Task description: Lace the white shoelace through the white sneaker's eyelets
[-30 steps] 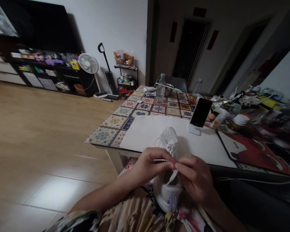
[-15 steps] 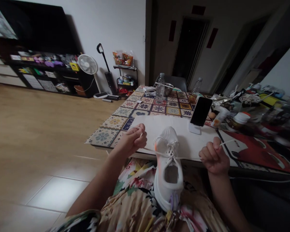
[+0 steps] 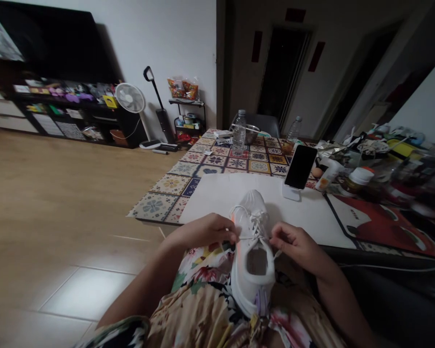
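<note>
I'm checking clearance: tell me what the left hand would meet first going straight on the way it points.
The side of the white shoe, by the laces, looks first in line from the left hand. Depth is unclear; it may already be touching the shoe or a lace strand.

Dim light, glare on floor (image 3: pixel 89 292)

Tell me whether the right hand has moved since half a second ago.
Yes, leftward: the right hand was right of the phone, now below it in view, beside the white shoe.
</note>
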The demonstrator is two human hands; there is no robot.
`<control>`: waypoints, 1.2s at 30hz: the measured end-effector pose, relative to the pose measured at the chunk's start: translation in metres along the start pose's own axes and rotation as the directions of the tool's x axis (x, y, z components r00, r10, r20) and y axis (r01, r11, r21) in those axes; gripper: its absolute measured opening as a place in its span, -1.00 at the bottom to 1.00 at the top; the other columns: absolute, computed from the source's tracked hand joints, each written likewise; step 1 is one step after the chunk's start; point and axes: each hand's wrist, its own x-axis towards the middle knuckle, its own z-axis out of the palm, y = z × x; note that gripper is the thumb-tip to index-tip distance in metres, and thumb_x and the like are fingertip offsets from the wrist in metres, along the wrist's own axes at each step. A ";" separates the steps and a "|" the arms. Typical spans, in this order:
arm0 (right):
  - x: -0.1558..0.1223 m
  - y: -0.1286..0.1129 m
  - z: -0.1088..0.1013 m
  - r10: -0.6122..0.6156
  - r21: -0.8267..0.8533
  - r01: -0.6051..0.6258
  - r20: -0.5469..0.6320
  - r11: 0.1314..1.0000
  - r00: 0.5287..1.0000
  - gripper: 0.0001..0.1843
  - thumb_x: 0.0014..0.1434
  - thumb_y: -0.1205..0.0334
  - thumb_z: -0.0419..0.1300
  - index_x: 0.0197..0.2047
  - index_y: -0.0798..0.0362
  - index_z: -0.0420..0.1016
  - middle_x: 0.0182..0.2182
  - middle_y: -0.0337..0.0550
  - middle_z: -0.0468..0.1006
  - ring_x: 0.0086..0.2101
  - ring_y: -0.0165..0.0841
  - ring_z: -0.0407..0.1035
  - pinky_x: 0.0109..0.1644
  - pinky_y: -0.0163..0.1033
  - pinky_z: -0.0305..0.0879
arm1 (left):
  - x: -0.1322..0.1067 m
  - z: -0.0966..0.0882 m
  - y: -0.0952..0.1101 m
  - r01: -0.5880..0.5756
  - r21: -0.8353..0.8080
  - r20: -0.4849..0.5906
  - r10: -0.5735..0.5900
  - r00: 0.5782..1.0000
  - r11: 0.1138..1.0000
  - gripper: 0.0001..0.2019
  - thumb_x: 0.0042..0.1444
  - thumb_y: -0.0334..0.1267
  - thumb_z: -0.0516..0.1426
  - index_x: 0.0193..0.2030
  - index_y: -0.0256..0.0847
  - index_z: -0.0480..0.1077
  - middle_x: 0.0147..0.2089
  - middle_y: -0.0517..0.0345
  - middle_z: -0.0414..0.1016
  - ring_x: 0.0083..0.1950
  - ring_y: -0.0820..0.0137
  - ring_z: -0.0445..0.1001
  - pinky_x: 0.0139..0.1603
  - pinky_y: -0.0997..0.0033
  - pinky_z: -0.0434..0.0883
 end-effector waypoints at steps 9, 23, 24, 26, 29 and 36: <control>-0.008 -0.006 -0.017 -0.191 -0.074 0.192 0.025 0.979 0.981 -0.76 0.20 0.06 0.29 -0.39 0.03 0.54 -0.41 -0.20 0.51 -0.35 -0.32 0.41 -0.24 -0.25 0.31 | -0.004 -0.013 0.001 -0.330 -0.128 -0.077 0.323 0.943 0.935 -0.70 0.03 -0.02 0.31 -0.44 -0.26 0.52 -0.44 0.14 0.47 -0.42 0.45 0.39 -0.36 0.54 0.34; 0.016 -0.020 0.038 -0.307 0.229 0.400 -0.352 0.888 0.884 -0.88 0.18 0.12 0.33 -0.34 -0.05 0.62 -0.41 -0.23 0.54 -0.40 -0.38 0.43 -0.32 -0.29 0.40 | 0.020 0.042 0.011 -0.619 -0.300 -0.320 0.534 0.782 0.726 -0.78 -0.02 -0.07 0.36 -0.45 -0.19 0.63 -0.40 0.06 0.51 -0.34 0.38 0.48 -0.23 0.39 0.42; 0.016 -0.022 0.039 -0.337 0.147 0.413 -0.369 0.899 0.866 -0.90 0.20 0.15 0.30 -0.32 -0.05 0.63 -0.39 -0.20 0.55 -0.36 -0.36 0.45 -0.29 -0.28 0.41 | 0.020 0.042 0.012 -0.615 -0.284 -0.326 0.530 0.783 0.735 -0.78 -0.02 -0.07 0.36 -0.45 -0.19 0.64 -0.39 0.05 0.51 -0.34 0.38 0.47 -0.25 0.40 0.42; 0.014 -0.025 0.040 -0.402 0.007 0.438 -0.384 0.899 0.831 -0.91 0.23 0.20 0.26 -0.27 -0.05 0.62 -0.37 -0.17 0.58 -0.32 -0.33 0.47 -0.25 -0.25 0.43 | 0.020 0.042 0.014 -0.603 -0.263 -0.349 0.508 0.787 0.753 -0.76 -0.06 -0.07 0.38 -0.47 -0.22 0.62 -0.40 0.05 0.50 -0.34 0.39 0.47 -0.26 0.42 0.42; 0.009 -0.028 0.042 -0.444 -0.116 0.436 -0.392 0.893 0.806 -0.93 0.22 0.28 0.26 -0.24 -0.05 0.59 -0.36 -0.17 0.60 -0.32 -0.33 0.49 -0.23 -0.26 0.43 | 0.022 0.046 0.015 -0.579 -0.379 -0.402 0.435 0.806 0.722 -0.73 -0.17 -0.13 0.44 -0.42 -0.25 0.56 -0.43 0.13 0.48 -0.40 0.44 0.46 -0.33 0.47 0.42; 0.005 -0.035 0.042 -0.462 -0.193 0.421 -0.328 0.886 0.824 -0.91 0.18 0.33 0.24 -0.23 -0.01 0.53 -0.32 -0.16 0.60 -0.28 -0.32 0.50 -0.21 -0.27 0.43 | 0.025 0.053 0.014 -0.591 -0.328 -0.507 0.391 0.768 0.737 -0.68 -0.14 -0.10 0.42 -0.49 -0.30 0.48 -0.46 0.14 0.47 -0.38 0.44 0.43 -0.31 0.48 0.37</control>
